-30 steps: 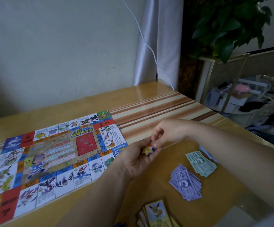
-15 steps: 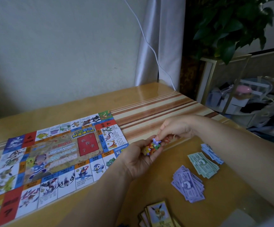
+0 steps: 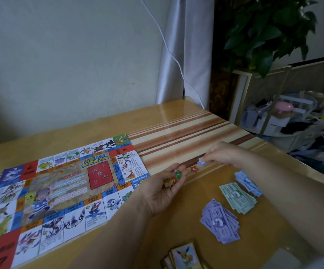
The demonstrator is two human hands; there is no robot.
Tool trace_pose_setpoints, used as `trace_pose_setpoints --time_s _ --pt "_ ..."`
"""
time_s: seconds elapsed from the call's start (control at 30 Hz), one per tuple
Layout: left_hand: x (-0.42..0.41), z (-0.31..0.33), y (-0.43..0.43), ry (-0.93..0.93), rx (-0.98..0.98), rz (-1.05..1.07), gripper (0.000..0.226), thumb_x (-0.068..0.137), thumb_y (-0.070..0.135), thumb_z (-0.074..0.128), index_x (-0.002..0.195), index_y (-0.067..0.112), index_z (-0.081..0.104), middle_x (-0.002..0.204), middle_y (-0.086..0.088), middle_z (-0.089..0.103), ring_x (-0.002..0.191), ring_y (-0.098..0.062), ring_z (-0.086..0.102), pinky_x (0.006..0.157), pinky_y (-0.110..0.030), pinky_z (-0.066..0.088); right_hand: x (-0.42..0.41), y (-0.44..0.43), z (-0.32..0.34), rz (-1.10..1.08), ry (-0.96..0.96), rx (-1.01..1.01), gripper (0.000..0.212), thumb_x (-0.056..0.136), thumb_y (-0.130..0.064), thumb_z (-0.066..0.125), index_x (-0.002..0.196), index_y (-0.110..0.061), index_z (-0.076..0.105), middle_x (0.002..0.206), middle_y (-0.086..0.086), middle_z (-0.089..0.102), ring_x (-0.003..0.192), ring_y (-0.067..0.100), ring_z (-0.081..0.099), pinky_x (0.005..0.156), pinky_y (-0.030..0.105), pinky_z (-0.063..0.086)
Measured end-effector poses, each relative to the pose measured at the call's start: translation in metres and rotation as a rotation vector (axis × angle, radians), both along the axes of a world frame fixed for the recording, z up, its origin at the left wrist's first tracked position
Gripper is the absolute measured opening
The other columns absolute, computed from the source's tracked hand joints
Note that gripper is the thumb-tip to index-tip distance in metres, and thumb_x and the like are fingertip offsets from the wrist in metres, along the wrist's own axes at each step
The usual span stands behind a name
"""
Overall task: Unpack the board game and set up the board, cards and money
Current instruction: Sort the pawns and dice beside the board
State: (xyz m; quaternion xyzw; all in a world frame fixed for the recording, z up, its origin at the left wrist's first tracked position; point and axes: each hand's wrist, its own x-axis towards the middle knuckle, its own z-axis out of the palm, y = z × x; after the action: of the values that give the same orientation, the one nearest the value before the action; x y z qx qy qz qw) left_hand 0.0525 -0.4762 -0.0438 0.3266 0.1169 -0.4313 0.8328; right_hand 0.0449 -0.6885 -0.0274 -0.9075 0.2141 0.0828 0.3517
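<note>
The paper game board (image 3: 60,191) lies flat on the left of the table. My left hand (image 3: 163,189) is cupped palm up beside the board's right edge, with small star-shaped tokens (image 3: 173,178) in green, yellow and orange in it. My right hand (image 3: 221,154) is further right and pinches a purple star token (image 3: 201,161) just above the table. A red star token (image 3: 194,168) lies on the table between my hands. Purple notes (image 3: 220,221), green notes (image 3: 237,197) and blue notes (image 3: 247,181) lie in piles at the right. A card stack (image 3: 184,257) sits at the bottom edge.
The wooden table (image 3: 176,129) has a striped band across its far right part. A white cable (image 3: 176,61) hangs along the curtain behind. Off the right edge stand a potted plant (image 3: 269,32) and a cluttered rack (image 3: 285,117).
My right hand has drawn away to the right from my left palm, carrying a purple star token. A red star token now lies on the table between the hands.
</note>
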Motion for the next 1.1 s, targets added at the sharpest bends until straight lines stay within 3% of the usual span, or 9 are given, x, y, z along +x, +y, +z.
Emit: trace_pose_setpoints --time_s 0.1,0.3,0.47,0.6,0.73,0.93,1.03,1.1 --pt "0.003 -0.002 0.004 -0.005 0.029 0.033 0.025 0.093 -0.011 0.039 0.107 -0.008 0.059 0.092 -0.025 0.067 0.090 -0.031 0.065 0.072 -0.041 0.055 0.004 0.012 0.000 0.101 -0.005 0.017 0.025 0.083 -0.034 0.070 0.096 -0.012 0.073 0.104 0.006 0.069 0.102 0.019 0.061 0.094 0.032 0.044" --pt "0.006 -0.001 0.014 -0.012 0.054 0.071 0.029 0.092 -0.011 0.039 0.116 -0.008 0.056 0.102 -0.026 0.066 0.096 -0.034 0.064 0.072 -0.042 0.055 0.012 0.041 -0.008 0.253 -0.034 -0.133 0.017 0.085 -0.033 0.067 0.091 -0.020 0.076 0.088 0.003 0.072 0.083 0.015 0.064 0.078 0.028 0.048" --pt "0.006 -0.001 0.018 -0.006 0.048 0.087 0.029 0.093 -0.010 0.039 0.115 -0.008 0.057 0.101 -0.025 0.066 0.095 -0.033 0.064 0.071 -0.043 0.055 0.012 0.034 -0.014 0.220 -0.160 -0.239 0.013 0.081 -0.037 0.071 0.082 -0.026 0.077 0.074 -0.008 0.071 0.078 0.011 0.065 0.080 0.032 0.053" --pt "0.004 0.000 0.017 0.002 0.039 0.083 0.028 0.093 -0.009 0.039 0.114 -0.008 0.057 0.099 -0.024 0.066 0.094 -0.032 0.064 0.070 -0.042 0.055 0.007 0.024 -0.014 0.280 -0.161 -0.327 0.021 0.080 -0.034 0.072 0.098 -0.025 0.072 0.074 -0.021 0.056 0.081 0.003 0.057 0.077 0.025 0.046" --pt "0.003 0.001 0.015 0.018 0.023 0.093 0.028 0.093 -0.010 0.038 0.115 -0.009 0.056 0.102 -0.026 0.065 0.098 -0.034 0.063 0.068 -0.042 0.056 0.005 0.019 -0.022 0.270 -0.189 -0.333 0.016 0.078 -0.033 0.074 0.092 -0.029 0.069 0.074 -0.023 0.048 0.084 0.004 0.051 0.073 0.024 0.038" --pt "0.002 0.003 0.018 0.007 0.024 0.101 0.028 0.093 -0.011 0.039 0.114 -0.009 0.057 0.105 -0.026 0.066 0.104 -0.034 0.062 0.072 -0.043 0.056 0.005 0.011 -0.022 0.173 -0.204 -0.342 0.009 0.081 -0.026 0.071 0.075 -0.031 0.067 0.074 -0.021 0.055 0.084 0.006 0.057 0.071 0.025 0.042" --pt "0.002 0.003 0.019 0.001 0.029 0.107 0.027 0.093 -0.010 0.039 0.113 -0.009 0.057 0.105 -0.026 0.066 0.104 -0.034 0.062 0.080 -0.042 0.056 0.005 0.003 -0.021 0.104 -0.194 -0.311 0.015 0.081 -0.024 0.071 0.069 -0.032 0.066 0.079 -0.018 0.061 0.090 0.009 0.059 0.079 0.029 0.048" --pt "0.002 0.002 0.019 -0.002 0.034 0.107 0.027 0.093 -0.011 0.038 0.113 -0.009 0.057 0.104 -0.026 0.066 0.103 -0.034 0.062 0.078 -0.042 0.057 0.005 0.004 -0.022 0.111 -0.193 -0.265 0.010 0.079 -0.027 0.073 0.072 -0.031 0.067 0.081 -0.016 0.061 0.090 0.009 0.058 0.082 0.030 0.048"
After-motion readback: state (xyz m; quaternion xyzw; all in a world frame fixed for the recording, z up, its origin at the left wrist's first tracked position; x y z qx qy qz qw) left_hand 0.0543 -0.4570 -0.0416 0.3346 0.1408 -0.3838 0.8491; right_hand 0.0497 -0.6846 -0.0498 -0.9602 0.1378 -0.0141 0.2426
